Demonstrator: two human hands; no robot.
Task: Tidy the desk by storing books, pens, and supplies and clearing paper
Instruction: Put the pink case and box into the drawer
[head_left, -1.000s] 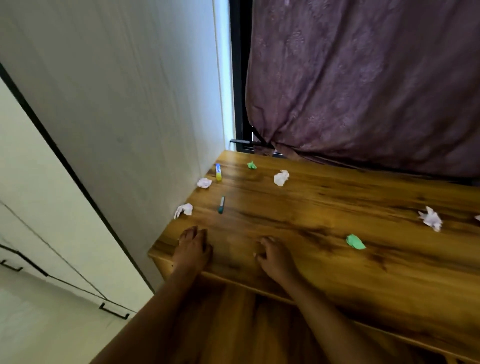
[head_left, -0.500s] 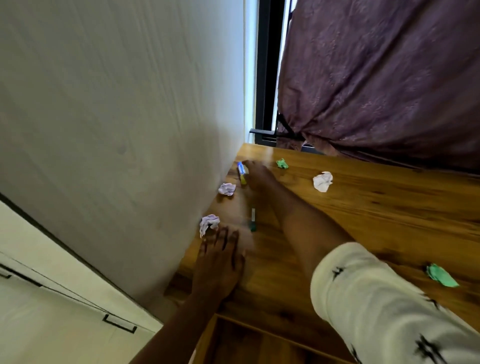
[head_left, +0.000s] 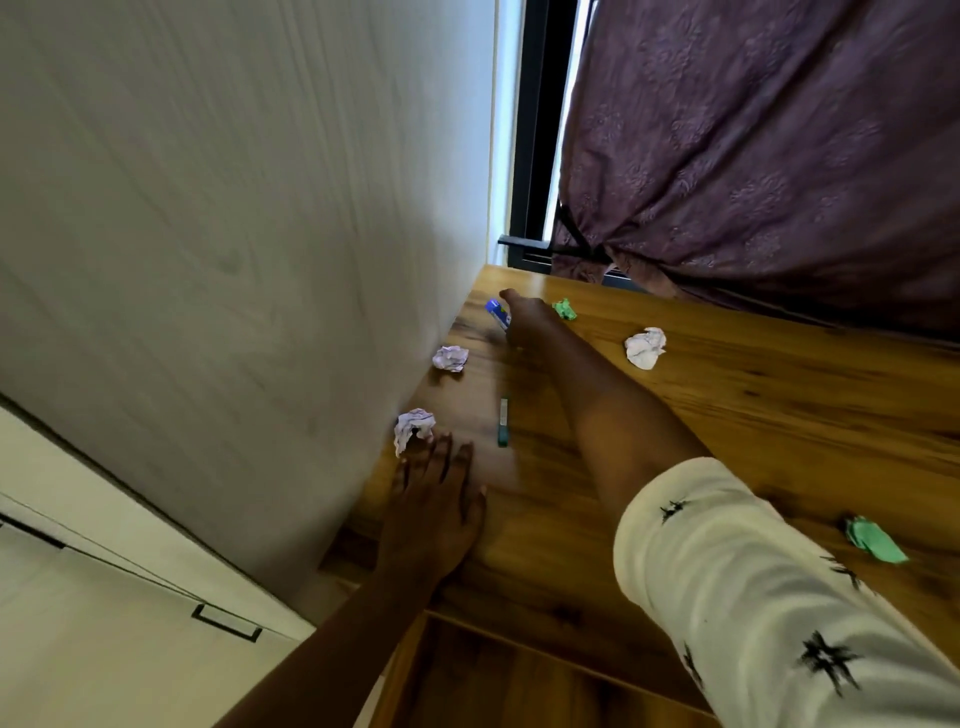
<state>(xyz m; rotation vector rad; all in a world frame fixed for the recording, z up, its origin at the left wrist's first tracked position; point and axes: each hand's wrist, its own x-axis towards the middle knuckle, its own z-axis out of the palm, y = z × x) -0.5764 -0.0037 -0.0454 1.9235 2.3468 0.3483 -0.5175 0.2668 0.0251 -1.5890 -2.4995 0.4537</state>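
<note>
At the surface's (head_left: 727, 415) 11 o'clock corner, the right hand (head_left: 525, 323) grips a blue-and-yellow tube (head_left: 497, 313). The left hand (head_left: 432, 506) lies flat with straight fingers at 8 o'clock, and a green pen (head_left: 503, 423) lies near it at 1 o'clock.

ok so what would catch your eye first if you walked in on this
The right hand reaching to the far corner of the wooden desk, pinching a blue and yellow stick by the wall. Then the crumpled litter: a white paper ball mid-desk and a green scrap further right, with the left hand flat near a green pen.
</note>
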